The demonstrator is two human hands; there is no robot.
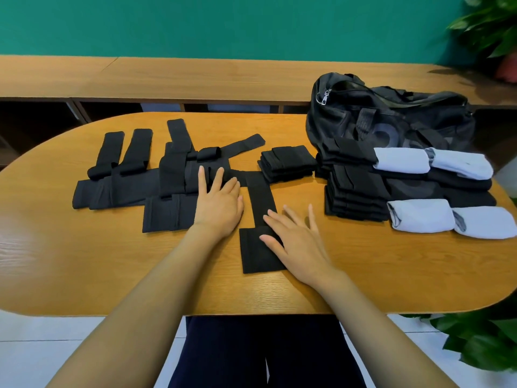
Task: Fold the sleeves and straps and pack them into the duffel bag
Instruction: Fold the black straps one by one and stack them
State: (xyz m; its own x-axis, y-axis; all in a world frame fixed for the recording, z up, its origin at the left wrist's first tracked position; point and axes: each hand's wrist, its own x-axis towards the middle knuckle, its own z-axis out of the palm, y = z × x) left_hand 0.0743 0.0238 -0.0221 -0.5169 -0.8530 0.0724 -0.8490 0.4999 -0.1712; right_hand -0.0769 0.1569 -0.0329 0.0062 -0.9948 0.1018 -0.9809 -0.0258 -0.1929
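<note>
A long black strap lies stretched toward me on the wooden table, ending in a wider black pad. My right hand rests flat on that near end, fingers straight and spread. My left hand lies flat on a loose heap of unfolded black sleeves and straps left of centre. A folded black stack sits behind the strap. The black duffel bag stands at the far right. In front of it lie more folded black pieces and several rolled pale blue sleeves.
A long wooden bench runs behind the table, against a green wall. Potted plants stand at the upper right and lower right. Bare tabletop lies near the front edge on both sides of my arms.
</note>
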